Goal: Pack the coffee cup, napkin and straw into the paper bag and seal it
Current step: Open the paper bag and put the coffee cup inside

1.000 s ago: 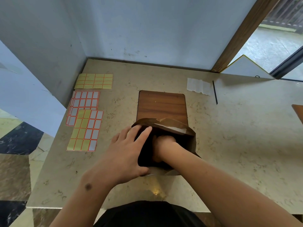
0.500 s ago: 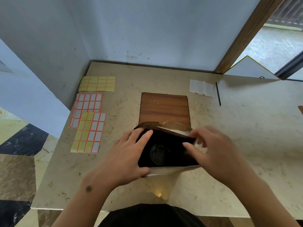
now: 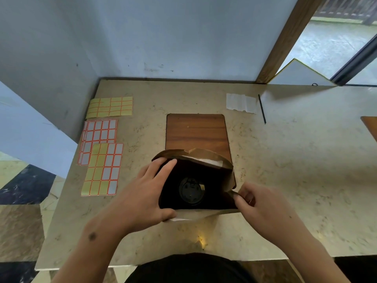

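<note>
A brown paper bag (image 3: 206,158) stands open on the near part of the counter. Deep inside it sits the coffee cup (image 3: 190,189), seen from above by its dark lid. My left hand (image 3: 142,193) grips the bag's left wall, thumb at the near rim and fingers over the top edge. My right hand (image 3: 259,203) pinches the bag's right rim between thumb and fingers. The white napkin (image 3: 240,103) lies flat at the far right of the counter, with the thin black straw (image 3: 262,109) beside it on its right.
A wooden board (image 3: 196,131) lies under and behind the bag. Several sheets of yellow and white stickers (image 3: 102,152) cover the counter's left side. Blue walls close the back and left; the counter's near edge (image 3: 183,260) runs by my body.
My right hand came out of the bag, leaving the cup inside, and moved to the right rim, which it now pinches. My left hand stays on the left wall.
</note>
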